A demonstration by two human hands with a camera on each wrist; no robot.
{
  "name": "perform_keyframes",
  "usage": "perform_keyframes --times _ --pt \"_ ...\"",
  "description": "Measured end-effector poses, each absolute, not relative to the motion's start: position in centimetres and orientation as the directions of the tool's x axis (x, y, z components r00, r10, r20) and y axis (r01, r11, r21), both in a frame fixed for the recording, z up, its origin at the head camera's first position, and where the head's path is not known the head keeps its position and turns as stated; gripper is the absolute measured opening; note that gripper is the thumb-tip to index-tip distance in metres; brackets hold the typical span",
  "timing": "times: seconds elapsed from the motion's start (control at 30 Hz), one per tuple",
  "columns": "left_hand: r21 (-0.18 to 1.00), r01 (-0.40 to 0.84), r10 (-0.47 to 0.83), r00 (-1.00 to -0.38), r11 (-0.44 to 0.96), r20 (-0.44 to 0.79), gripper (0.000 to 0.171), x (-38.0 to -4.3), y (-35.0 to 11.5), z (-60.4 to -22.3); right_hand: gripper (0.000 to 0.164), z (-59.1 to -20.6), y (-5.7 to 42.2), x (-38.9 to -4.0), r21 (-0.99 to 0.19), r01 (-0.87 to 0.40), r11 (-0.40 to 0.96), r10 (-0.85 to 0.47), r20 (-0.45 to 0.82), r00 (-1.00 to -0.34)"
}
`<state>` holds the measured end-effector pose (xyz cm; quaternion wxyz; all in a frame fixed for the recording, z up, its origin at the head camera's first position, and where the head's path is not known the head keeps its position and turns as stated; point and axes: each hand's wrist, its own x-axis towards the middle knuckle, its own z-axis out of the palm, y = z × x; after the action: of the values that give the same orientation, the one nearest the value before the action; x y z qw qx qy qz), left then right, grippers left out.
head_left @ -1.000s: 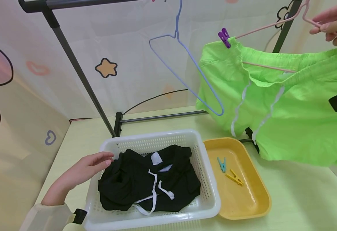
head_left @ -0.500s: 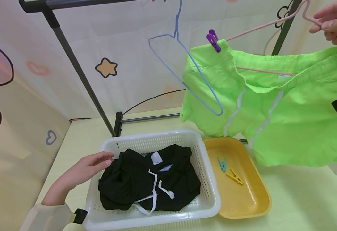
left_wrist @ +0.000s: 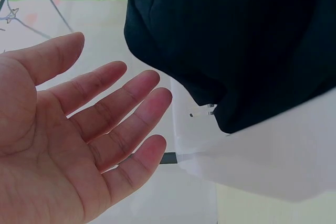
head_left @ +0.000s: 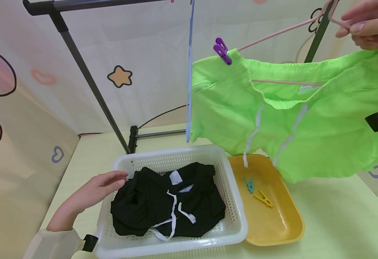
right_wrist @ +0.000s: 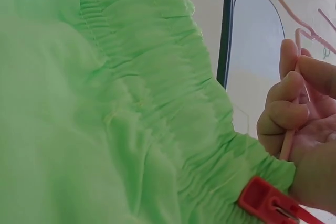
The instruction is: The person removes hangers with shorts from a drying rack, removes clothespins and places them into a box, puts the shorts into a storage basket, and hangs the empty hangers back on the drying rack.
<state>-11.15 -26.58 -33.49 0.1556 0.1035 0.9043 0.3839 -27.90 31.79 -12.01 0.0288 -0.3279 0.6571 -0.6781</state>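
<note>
My right hand [head_left: 371, 25] grips the shoulder of a pink clothes hanger [head_left: 282, 33] at the upper right. Bright green shorts [head_left: 321, 133] with white drawstrings hang from it, fixed by a purple clothespin [head_left: 222, 51] on the left and a red clothespin [right_wrist: 270, 203] on the right. In the right wrist view my fingers [right_wrist: 283, 111] curl round the pink wire. My left hand [head_left: 103, 185] holds nothing; its fingers are relaxed beside folded black clothing [head_left: 137, 212] with white drawstrings. That clothing lies in a white basket [head_left: 176, 248].
A blue hanger [head_left: 190, 79] hangs edge-on from the dark clothes rack [head_left: 88, 79], right by the shorts' left side. Next to the basket is a yellow tray [head_left: 286, 230] holding a teal clothespin [head_left: 249, 185] and a yellow clothespin [head_left: 264, 199].
The right hand has carried the pink hanger and green shorts leftward. The blue hanger has swung round and now shows edge-on. My left hand stays where it was.
</note>
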Motion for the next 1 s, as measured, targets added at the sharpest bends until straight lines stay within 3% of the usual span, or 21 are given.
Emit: perform_keyframes --times 0.17,0.53,0.77,1.0 --pt "0.722 0.079 0.309 -0.932 0.687 -0.192 0.047 -11.2 -26.6 -33.5 0.028 -11.9 30.3 -27.0 -0.886 -0.449 -0.114 -0.460 0.448 -0.766" --pt "0.706 0.125 0.240 -0.968 0.697 -0.066 0.042 -11.7 -26.2 -32.9 0.027 -11.5 26.4 -26.1 -0.885 -0.374 -0.276 -0.509 0.465 -0.724" --pt "0.696 0.155 0.144 -0.987 0.701 0.074 0.043 -11.9 -25.7 -31.8 0.027 -11.7 24.0 -25.8 -0.839 -0.463 -0.285 -0.572 0.536 -0.621" --pt "0.720 0.213 0.092 -0.975 0.661 0.204 0.041 -11.8 -25.2 -31.1 0.024 -11.6 21.6 -25.0 -0.846 -0.460 -0.268 -0.559 0.526 -0.641"
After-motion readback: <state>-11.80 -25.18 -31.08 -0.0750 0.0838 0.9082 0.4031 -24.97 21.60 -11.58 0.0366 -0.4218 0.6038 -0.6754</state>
